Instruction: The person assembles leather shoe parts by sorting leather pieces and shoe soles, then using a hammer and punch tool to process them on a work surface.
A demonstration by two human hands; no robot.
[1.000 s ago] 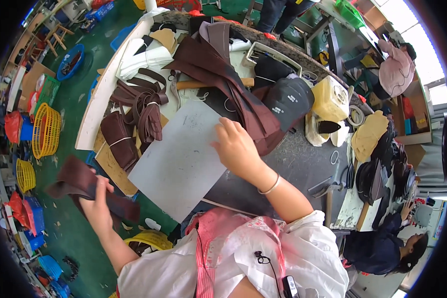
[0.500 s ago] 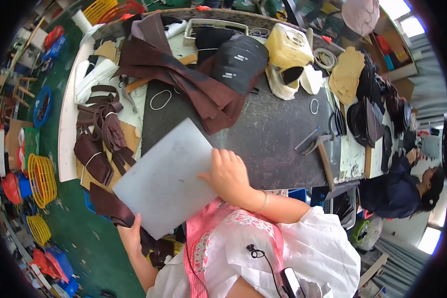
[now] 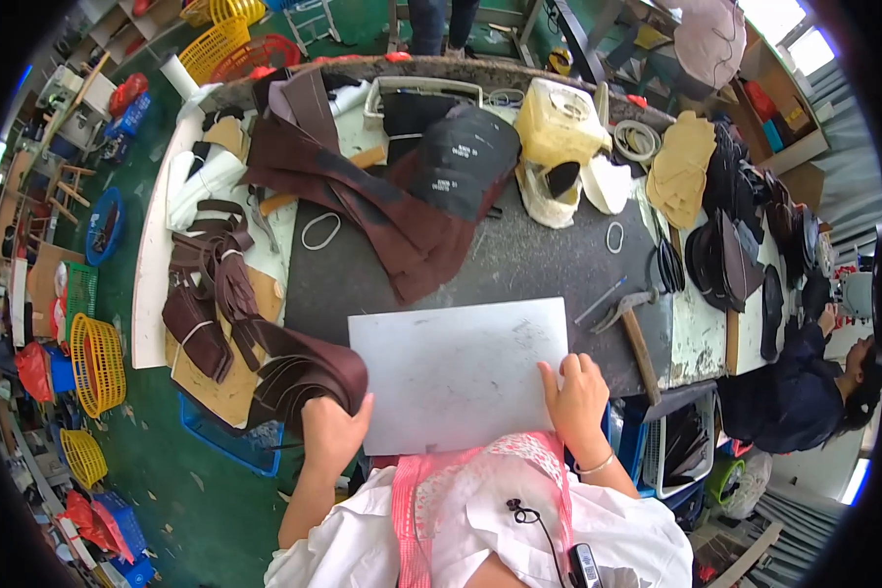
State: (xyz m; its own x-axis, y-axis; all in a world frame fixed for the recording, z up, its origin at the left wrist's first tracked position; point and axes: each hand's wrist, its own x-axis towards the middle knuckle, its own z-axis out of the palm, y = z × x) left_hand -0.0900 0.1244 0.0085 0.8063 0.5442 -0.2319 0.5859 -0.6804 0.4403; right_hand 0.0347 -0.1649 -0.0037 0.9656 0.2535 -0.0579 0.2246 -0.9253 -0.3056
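Note:
A flat grey sheet (image 3: 458,372) with dark scuffs lies at the table's near edge, close against my apron. My right hand (image 3: 580,404) grips its right edge, thumb on the sheet's upper face and fingers curled beside it. Just left of the sheet, my left hand (image 3: 333,431) is closed on a bent stack of dark brown leather pieces (image 3: 304,367). The stack curves up and fans out in layers; its right end reaches the sheet's left edge. The fingers under the stack are partly hidden.
Brown leather strips (image 3: 392,220) and black pieces (image 3: 461,157) lie farther back. A hammer (image 3: 640,353) and a pen (image 3: 601,300) rest to the right, a cut-open yellowish jug (image 3: 559,127) behind. A blue basket (image 3: 230,436) stands below left; a co-worker (image 3: 789,392) is at right.
The grey sheet has gone from tilted to flat and square before me. My right hand moved to its right edge. My left hand raised the brown leather stack beside it.

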